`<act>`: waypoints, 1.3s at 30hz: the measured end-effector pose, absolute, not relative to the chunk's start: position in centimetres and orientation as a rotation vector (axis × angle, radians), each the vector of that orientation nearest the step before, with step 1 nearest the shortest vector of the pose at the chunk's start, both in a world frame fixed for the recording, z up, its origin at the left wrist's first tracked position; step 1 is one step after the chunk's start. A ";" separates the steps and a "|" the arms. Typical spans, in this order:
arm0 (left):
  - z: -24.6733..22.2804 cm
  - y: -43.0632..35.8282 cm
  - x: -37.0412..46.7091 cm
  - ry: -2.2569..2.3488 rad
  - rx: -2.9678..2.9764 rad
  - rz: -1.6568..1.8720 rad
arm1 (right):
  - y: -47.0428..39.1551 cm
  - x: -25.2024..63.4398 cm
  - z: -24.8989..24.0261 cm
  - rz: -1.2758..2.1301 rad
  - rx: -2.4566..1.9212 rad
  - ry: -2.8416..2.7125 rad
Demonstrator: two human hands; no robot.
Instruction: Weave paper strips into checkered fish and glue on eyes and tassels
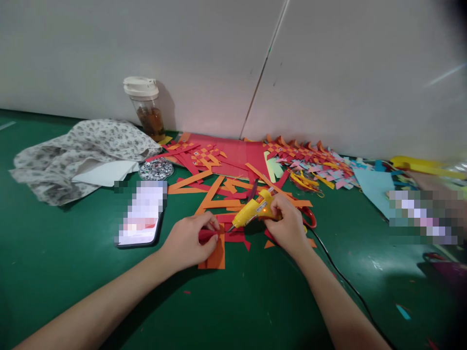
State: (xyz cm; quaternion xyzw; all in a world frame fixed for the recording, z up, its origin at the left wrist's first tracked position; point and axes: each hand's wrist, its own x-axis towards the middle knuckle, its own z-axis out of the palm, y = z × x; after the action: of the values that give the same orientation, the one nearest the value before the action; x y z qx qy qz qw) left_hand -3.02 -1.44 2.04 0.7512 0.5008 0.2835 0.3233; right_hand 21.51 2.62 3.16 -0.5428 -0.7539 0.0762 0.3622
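My right hand (288,221) is closed around the handle of a yellow hot glue gun (251,210), whose small light glows orange. Its nozzle points down and left, close to the fingers of my left hand (193,240). Those fingers pinch a red paper strip (207,235) above a piece of orange paper (218,257) lying on the table. Whether the nozzle touches the paper I cannot tell. Red and orange paper strips (213,192) lie loosely just beyond both hands. Part of a pair of scissors with red handles (310,217) shows behind my right hand.
A phone (142,214) lies left, near a patterned cloth (91,146) and a lidded cup (148,109). Woven paper fish (206,156) lie by the wall on red card (237,150). The black cord (339,272) runs right. Another person's blurred hand (434,187) is at far right.
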 end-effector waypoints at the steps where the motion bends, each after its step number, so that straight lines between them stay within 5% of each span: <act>1: 2.0 -1.4 -3.0 1.316 1.971 0.744 | 2.6 21.5 3.2 0.201 -1.395 -1.944; 8: 1.7 -1.4 -2.9 1.318 1.982 0.756 | 2.7 21.8 2.8 0.269 -1.418 -1.833; 17: 1.9 -1.4 -3.0 1.335 1.986 0.733 | 2.8 21.8 3.4 0.919 -1.309 -1.462; 39: 2.2 -1.4 -2.9 1.333 2.006 0.725 | 3.5 22.3 3.7 1.000 -1.225 -1.219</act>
State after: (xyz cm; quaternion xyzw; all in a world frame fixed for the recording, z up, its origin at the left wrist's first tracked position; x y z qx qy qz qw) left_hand -2.92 -1.41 2.20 0.7588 0.5040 0.2742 0.3082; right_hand 22.34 3.47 3.68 -0.5156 -0.5134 0.4209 0.5417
